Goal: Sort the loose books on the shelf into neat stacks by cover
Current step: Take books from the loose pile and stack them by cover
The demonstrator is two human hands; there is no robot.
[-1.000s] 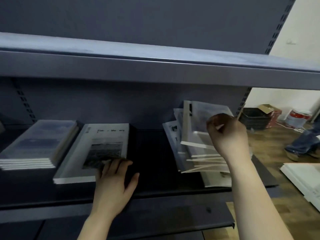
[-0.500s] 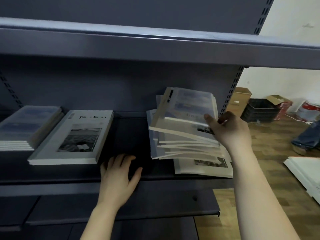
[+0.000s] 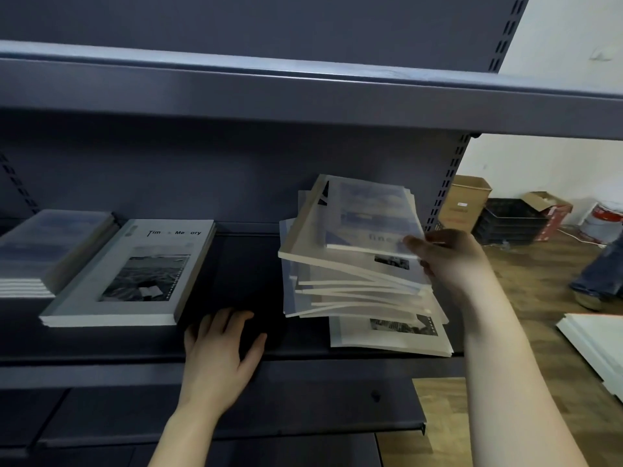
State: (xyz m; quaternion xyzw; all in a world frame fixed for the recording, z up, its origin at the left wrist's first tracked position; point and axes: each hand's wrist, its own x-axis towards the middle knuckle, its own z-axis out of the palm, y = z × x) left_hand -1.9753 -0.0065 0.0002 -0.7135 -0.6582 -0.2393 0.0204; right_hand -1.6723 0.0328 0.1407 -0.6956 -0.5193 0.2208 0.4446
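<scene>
A loose, fanned pile of books (image 3: 357, 294) lies at the right end of the dark shelf (image 3: 236, 264). My right hand (image 3: 448, 257) pinches the near right corner of the top book (image 3: 367, 214), a blue-grey cover lifted off the pile. My left hand (image 3: 222, 345) rests flat on the shelf's front, fingers spread, just right of a neat stack with a grey "Time Memory" cover (image 3: 135, 271). A second neat stack of blue-grey covers (image 3: 43, 251) sits at the far left.
An upper shelf (image 3: 303, 85) overhangs the books. A lower shelf (image 3: 236, 409) juts out below. Past the shelf's right end are cardboard boxes (image 3: 467, 200), black crates (image 3: 512, 224), a paint bucket (image 3: 603, 220), a person's leg (image 3: 603, 278) and white boards (image 3: 600, 345) on the wood floor.
My left hand slid off the "Time Memory" stack onto the bare shelf. My right hand moved from the pile's top to the top book's near right corner and pinches it.
</scene>
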